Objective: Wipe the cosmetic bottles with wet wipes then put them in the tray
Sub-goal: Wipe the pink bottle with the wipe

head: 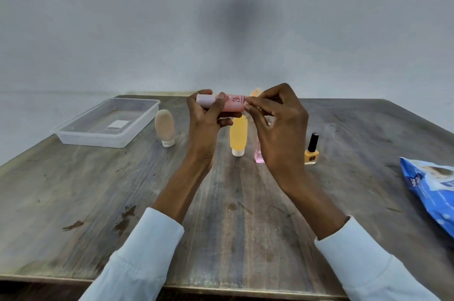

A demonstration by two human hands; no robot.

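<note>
My left hand (208, 118) holds a pink tube (233, 103) sideways above the table, pale cap pointing left. My right hand (277, 123) grips the tube's right end with its fingertips; a wipe in that hand cannot be made out. A clear plastic tray (73, 133) sits at the far left with only a small label inside. Standing on the table are a beige bottle (164, 126), a yellow bottle (238, 136) below the tube, a pink bottle (259, 153) partly hidden by my right hand, and a yellow nail polish (312, 150).
A blue pack of wet wipes (432, 192) lies at the right edge of the worn wooden table (122, 190). An orange thing (255, 91) peeks out behind my right hand. A plain wall rises behind the table.
</note>
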